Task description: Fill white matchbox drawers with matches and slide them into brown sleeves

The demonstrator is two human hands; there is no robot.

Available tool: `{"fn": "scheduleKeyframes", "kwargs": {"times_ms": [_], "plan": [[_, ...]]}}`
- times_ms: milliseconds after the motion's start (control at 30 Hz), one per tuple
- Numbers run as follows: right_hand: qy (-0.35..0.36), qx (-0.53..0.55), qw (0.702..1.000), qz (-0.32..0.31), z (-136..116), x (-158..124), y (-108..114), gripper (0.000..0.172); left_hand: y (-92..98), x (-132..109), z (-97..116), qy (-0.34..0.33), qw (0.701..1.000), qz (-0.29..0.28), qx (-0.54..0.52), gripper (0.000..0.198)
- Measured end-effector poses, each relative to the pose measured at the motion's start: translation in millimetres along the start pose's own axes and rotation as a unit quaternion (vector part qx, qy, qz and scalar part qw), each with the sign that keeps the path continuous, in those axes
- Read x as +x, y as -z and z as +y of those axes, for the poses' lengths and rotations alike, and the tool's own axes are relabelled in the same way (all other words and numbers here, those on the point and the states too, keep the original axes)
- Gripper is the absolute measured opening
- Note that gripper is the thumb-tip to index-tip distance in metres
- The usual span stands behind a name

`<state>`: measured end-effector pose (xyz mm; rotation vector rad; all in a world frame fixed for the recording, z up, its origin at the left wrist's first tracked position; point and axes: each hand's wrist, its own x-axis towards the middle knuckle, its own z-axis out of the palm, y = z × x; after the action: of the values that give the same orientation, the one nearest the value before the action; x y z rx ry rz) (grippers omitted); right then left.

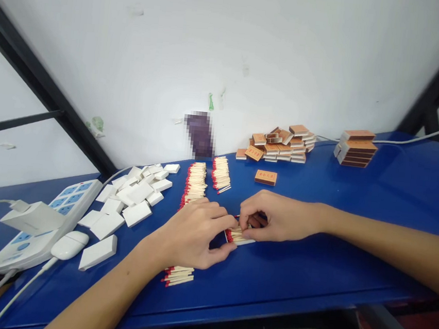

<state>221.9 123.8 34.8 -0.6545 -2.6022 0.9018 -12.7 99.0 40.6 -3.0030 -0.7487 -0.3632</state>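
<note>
A small white matchbox tray point(246, 242) filled with red-headed matches point(236, 235) lies on the blue table between my hands. My left hand point(197, 235) grips the tray's left end between thumb and fingers. Over its right part, my right hand point(272, 216) is closed in a pinch on matches; one red head shows just above the tray, and the fingertips partly hide the rest. Under and beyond my left hand runs a long row of loose matches point(195, 180). Beside it is a shorter match pile point(221, 174). A closed orange matchbox point(266, 177) lies beyond my right hand.
White empty-looking trays point(139, 193) are heaped at left, near a power strip point(48, 231) with a plugged-in charger and a white earbud case point(70, 245). Orange matchbox sleeves or boxes point(283, 147) are piled by the wall, with a neat stack point(358, 149) further right.
</note>
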Motion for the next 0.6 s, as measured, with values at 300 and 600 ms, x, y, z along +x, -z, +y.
{"fn": "scheduleKeyframes", "kwargs": {"times_ms": [300,600], "plan": [[-0.022,-0.012,1.000,0.015,-0.5,1.9,-0.7,0.011,0.4,0.6,0.4,-0.004,1.000,0.000,-0.003,0.020],[-0.025,-0.022,0.999,0.019,-1.5,1.2,-1.9,0.009,-0.2,0.0,-0.5,-0.006,1.000,0.001,-0.004,0.021]]}}
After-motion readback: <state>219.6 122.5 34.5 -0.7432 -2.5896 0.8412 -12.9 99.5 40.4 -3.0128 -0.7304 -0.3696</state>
